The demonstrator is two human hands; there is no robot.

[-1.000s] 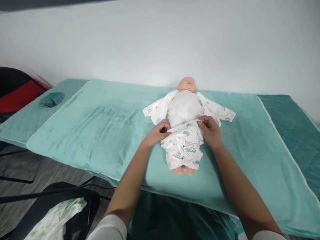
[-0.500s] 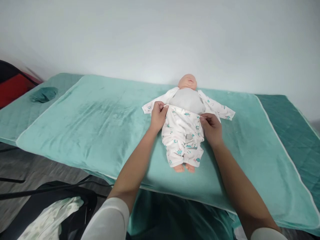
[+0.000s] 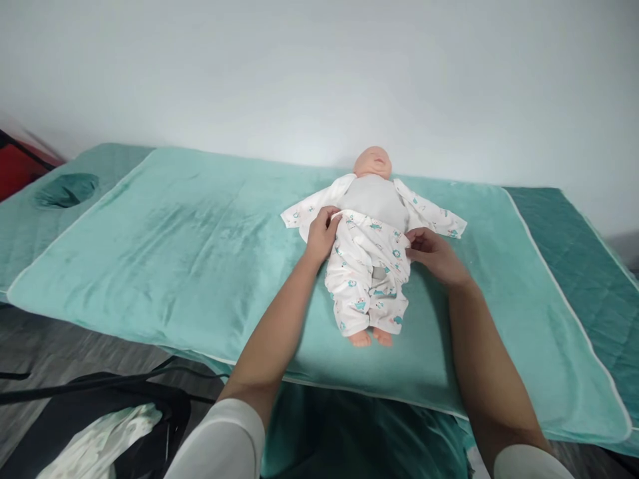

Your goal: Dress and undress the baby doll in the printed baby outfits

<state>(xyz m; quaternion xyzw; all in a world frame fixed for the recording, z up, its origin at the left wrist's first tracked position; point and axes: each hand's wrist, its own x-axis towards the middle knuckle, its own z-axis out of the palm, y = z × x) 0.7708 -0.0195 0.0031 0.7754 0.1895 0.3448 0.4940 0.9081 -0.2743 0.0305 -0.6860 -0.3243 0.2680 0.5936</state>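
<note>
A baby doll (image 3: 373, 161) lies on its back on a teal blanket (image 3: 200, 233), head toward the wall. It wears white printed trousers (image 3: 368, 273) and an open printed jacket (image 3: 429, 216) spread under its grey torso. My left hand (image 3: 322, 231) pinches the trousers' waistband at the doll's left-hand side in view. Over on the other side, my right hand (image 3: 433, 251) grips the waistband with curled fingers. The doll's bare feet (image 3: 370, 338) stick out of the trouser legs.
The blanket covers a padded massage table (image 3: 584, 233) against a pale wall; a face hole (image 3: 64, 189) shows at its far left. Below the front edge at the left, a black bag (image 3: 100, 419) holds pale printed clothes. A red and black object (image 3: 20, 166) sits at the left edge.
Both hands pulled the trousers' waistband up from the doll's hips to its belly. The right hand has since slid slightly outward along the side; the view shifted right.
</note>
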